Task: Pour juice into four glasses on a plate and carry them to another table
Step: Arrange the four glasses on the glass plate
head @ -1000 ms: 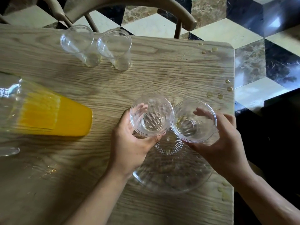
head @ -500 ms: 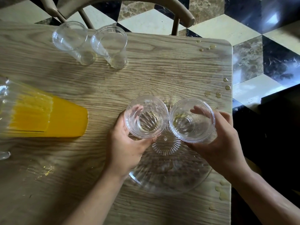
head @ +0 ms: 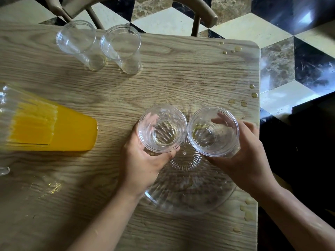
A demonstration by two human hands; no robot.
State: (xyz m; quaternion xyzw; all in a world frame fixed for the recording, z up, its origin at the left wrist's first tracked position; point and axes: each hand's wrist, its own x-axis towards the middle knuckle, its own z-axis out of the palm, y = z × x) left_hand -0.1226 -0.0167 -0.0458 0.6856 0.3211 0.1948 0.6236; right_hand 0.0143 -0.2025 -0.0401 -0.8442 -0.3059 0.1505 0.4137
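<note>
Left hand (head: 143, 160): fingers curled round a clear glass (head: 161, 128), held upright, no juice poured in it.
Right hand (head: 243, 154): fingers wrapped round a second clear glass (head: 213, 131), also upright, faint yellowish residue at bottom. Rims of the 2 glasses touch or nearly touch btwn the hands; cannot tell which.
Plate (head: 190, 194): clear, ribbed, lies under and btwn both hands, extending toward the person. Both held glasses sit over its far edge; contact w/ plate not clear.
Two more glasses: well beyond left hand, side by side, upright on table; left one (head: 79, 44), right one (head: 123, 48). Both w/o juice.
Juice jug (head: 45, 131): far left of left hand, clear, holds orange juice, partly cut off by frame edge.
Table (head: 181, 73): light wood grain. Juice drops (head: 253, 95) near edge beyond right hand; more spots near edge by right forearm.
Chair (head: 199, 13): back visible past far glasses.
Floor (head: 290, 51): patterned tiles, right of right hand.
</note>
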